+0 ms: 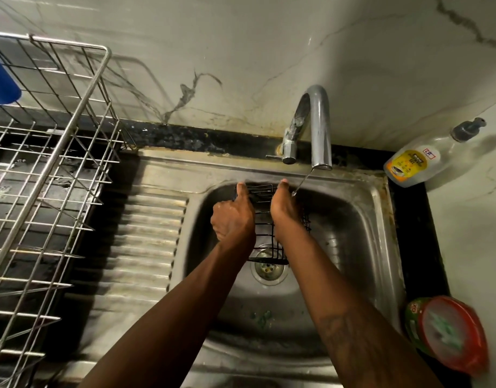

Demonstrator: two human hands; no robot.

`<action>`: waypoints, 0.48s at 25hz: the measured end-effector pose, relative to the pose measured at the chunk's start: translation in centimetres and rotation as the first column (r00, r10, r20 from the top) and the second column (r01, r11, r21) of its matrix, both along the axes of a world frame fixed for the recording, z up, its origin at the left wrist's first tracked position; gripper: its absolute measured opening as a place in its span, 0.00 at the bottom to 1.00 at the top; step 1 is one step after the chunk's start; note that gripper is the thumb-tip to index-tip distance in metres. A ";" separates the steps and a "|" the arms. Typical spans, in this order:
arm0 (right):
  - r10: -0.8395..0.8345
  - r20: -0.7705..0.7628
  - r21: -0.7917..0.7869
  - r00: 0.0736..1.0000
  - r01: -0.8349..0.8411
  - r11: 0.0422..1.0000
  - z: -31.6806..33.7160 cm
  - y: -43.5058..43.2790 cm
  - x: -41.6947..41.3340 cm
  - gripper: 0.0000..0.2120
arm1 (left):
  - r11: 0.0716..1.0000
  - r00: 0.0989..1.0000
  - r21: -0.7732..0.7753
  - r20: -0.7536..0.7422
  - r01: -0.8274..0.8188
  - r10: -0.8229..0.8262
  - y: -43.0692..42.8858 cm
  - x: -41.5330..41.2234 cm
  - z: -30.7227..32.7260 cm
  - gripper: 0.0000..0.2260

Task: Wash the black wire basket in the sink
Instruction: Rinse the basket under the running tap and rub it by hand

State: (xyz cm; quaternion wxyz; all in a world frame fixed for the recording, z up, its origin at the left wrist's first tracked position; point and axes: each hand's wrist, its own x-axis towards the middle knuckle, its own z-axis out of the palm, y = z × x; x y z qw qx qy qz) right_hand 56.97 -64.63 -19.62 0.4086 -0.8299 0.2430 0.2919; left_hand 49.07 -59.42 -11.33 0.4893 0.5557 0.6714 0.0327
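1. A blue item (1, 79) sits at the far left in a steel wire dish rack (45, 169).
2. The ribbed drainboard (148, 236) lies between the rack and the basin.
3. The left hand (232, 217) grips the basket's left side, fingers curled and thumb stretched up along the rim.
4. The black wire basket (265, 219) is held between both hands inside the sink (361, 219), above the drain (267, 268); the hands and wrists hide much of it.
5. The right hand (286, 211) is against the basket's right side, thumb on the rim. Its fingers are hidden, so I cannot tell its grip.
6. The tap (318, 121) drops a thin stream of water (301, 184) just beside the right thumb.
7. A pump soap bottle (417, 161) and a red-lidded tub (448, 334) stand on the right counter.
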 end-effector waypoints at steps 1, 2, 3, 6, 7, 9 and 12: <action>-0.050 0.018 0.010 0.999 0.050 0.999 -2.0 -1.5 0.9 0.42 | 0.999 0.999 0.014 0.007 0.033 -0.033 -0.2 -0.1 -0.1 0.34; -0.079 0.044 0.047 0.996 0.077 0.996 -3.6 -3.1 1.4 0.39 | 0.998 0.998 0.029 0.026 0.054 -0.054 -0.5 -0.1 -0.3 0.34; -0.079 0.020 0.063 0.997 0.078 0.995 -5.3 -4.4 1.6 0.43 | 0.997 0.997 0.044 0.045 0.062 -0.064 -0.7 0.0 -0.5 0.33; -0.154 0.008 0.026 0.988 0.153 0.988 -8.8 -5.2 1.5 0.48 | 0.995 0.997 0.069 0.008 0.076 -0.077 0.0 0.1 -0.7 0.34; -0.141 -0.001 -0.029 0.990 0.141 0.990 -6.5 -4.2 0.6 0.47 | 0.995 0.998 0.067 -0.004 0.068 -0.068 0.2 0.0 -0.8 0.34; -0.041 -0.011 -0.057 0.999 0.040 0.998 -1.2 -1.2 -1.6 0.49 | 0.998 1.000 0.051 -0.008 0.023 -0.022 0.4 -0.2 -0.7 0.36; 0.220 0.200 0.016 0.955 -0.228 0.974 1.8 0.1 -4.5 0.38 | 1.000 1.000 0.014 0.001 -0.028 0.028 0.5 -0.6 -1.0 0.36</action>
